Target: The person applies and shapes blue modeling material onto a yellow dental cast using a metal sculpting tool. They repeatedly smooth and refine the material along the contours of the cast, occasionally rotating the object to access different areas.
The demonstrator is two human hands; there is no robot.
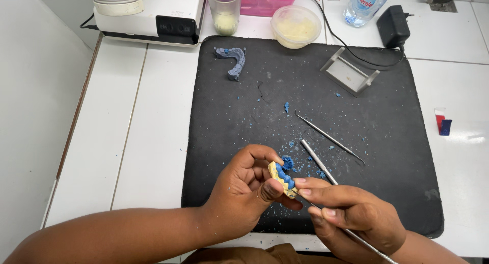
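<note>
Left hand (243, 190): grip pinched on a small yellow tooth model (283, 180) topped with blue wax, held just above the near edge of the black mat (229, 116).
Right hand (351, 215): fingers pressed together around a thin metal tool (318, 162), steadied against the model.
Doing it well: brace both hands together, use light short strokes, and turn the model rather than the wrist.
Nearby: a second tool (328, 136), a grey tooth model (232, 59), blue crumbs.
</note>
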